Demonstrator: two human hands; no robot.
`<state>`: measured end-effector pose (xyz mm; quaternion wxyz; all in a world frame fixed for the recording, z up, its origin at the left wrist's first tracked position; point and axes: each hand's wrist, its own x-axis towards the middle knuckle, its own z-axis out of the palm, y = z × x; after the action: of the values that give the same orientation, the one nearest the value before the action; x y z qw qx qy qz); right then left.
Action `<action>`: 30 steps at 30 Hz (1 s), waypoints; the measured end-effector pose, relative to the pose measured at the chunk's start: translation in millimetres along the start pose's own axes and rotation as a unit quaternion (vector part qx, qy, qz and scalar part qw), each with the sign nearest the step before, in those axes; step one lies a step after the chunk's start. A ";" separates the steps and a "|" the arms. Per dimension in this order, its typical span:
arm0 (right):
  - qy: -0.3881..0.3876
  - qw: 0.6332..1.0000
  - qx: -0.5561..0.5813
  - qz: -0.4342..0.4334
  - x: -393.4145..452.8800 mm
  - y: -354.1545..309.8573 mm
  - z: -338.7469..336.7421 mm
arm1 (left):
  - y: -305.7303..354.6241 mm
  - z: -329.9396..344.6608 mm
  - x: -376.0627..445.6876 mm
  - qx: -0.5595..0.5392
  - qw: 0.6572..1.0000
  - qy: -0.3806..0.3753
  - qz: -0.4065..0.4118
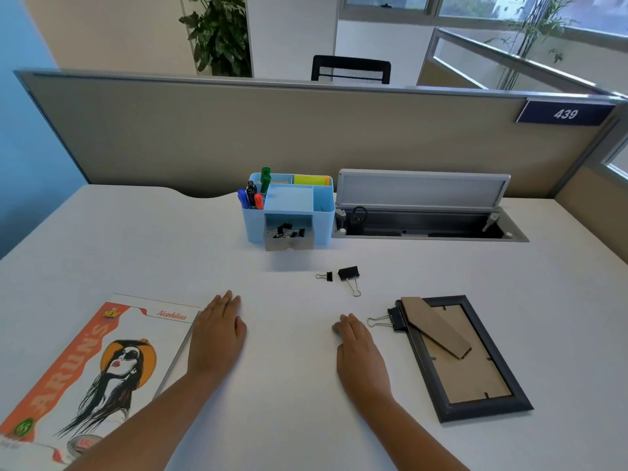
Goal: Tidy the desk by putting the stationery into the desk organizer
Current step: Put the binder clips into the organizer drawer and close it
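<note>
A light blue desk organizer [319,212] stands at the back middle of the white desk, with markers [253,195] upright in its left cup and sticky notes [311,180] at the back. Its small grey drawer [289,241] is pulled out and holds several black binder clips. Three black binder clips lie loose on the desk: a small one [327,276], a medium one [350,275] and a large one [394,319] touching the picture frame. My left hand [217,331] and my right hand [356,341] both rest flat on the desk, holding nothing.
A magazine with an orange cover [85,368] lies at the front left beside my left hand. A dark picture frame [475,402] lies face down at the right. An open cable tray [428,226] sits beside the organizer, before the beige partition [272,137].
</note>
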<state>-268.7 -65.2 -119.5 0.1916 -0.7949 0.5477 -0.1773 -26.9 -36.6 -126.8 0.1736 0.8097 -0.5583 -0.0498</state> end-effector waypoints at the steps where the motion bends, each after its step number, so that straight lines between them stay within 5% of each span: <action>1: 0.001 1.000 0.000 -0.002 -0.3 0.2 0.0 | 0.2 -0.4 0.3 -0.001 1.000 -0.003 0.000; 30: 0.020 0.999 0.034 -0.032 -4.9 -1.8 0.4 | -2.0 -3.6 1.2 0.006 1.000 -0.015 0.018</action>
<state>-268.6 -60.0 -119.3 0.2023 -0.8015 0.5189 -0.2177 -23.8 -36.3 -124.0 0.1607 0.7996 -0.5760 -0.0555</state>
